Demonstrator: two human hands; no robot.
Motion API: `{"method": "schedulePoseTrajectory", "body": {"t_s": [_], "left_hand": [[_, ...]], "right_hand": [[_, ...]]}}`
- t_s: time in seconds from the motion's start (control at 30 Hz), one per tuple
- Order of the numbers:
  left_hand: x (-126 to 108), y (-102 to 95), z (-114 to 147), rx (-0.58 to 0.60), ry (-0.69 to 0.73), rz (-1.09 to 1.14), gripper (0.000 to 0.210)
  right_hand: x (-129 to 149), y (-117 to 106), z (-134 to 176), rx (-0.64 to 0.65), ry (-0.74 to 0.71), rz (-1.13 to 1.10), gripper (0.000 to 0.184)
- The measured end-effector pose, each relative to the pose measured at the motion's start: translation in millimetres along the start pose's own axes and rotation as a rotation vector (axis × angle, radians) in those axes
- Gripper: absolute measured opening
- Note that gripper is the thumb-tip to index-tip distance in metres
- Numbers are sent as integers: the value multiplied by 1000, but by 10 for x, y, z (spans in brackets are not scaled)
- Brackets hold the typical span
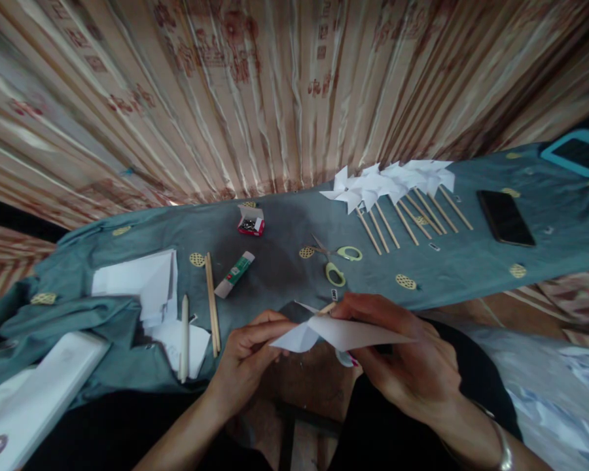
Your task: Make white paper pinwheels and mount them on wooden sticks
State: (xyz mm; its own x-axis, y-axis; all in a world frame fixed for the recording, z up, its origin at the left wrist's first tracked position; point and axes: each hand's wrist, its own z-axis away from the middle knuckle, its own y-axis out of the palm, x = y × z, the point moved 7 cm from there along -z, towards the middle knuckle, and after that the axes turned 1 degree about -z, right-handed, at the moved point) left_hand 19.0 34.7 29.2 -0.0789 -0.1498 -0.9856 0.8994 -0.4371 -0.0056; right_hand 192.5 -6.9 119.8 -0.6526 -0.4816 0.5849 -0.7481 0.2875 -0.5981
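My left hand (248, 353) pinches one side of a white paper pinwheel (351, 332), thumb and fingers closed on its blade. From the other side my right hand (417, 360) grips the same pinwheel, fingers curled behind the paper. A short length of wooden stick (325, 309) shows behind the pinwheel's middle, near my right fingers. Whether it is fixed to the paper I cannot tell. Just beyond my hands lie scissors (334, 275) with light green handles, their blades apart. A green and white small box (234, 275) lies farther left.
Several finished pinwheels (397, 183) on sticks lie overlapped at the back right, near a dark phone (505, 218). An opened red box (250, 222) of small dark pieces stands at the back. White paper sheets (137, 278), loose sticks (212, 304) and a white power bank-like slab (49, 399) are left.
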Motion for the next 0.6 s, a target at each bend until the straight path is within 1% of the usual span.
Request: {"method": "schedulePoseTrajectory", "body": {"t_s": [0.2,0.47,0.6], "left_hand": [[-11,16,-1,10,6,32,19],[5,13,1,19,23,44,18],[-1,-9,0,3,30,33,17]], "right_hand": [[16,-1,18,-14,-32,-25,49],[6,12,17,-2,-16,-15,46],[9,13,28,-1,-21,-17,47]]}}
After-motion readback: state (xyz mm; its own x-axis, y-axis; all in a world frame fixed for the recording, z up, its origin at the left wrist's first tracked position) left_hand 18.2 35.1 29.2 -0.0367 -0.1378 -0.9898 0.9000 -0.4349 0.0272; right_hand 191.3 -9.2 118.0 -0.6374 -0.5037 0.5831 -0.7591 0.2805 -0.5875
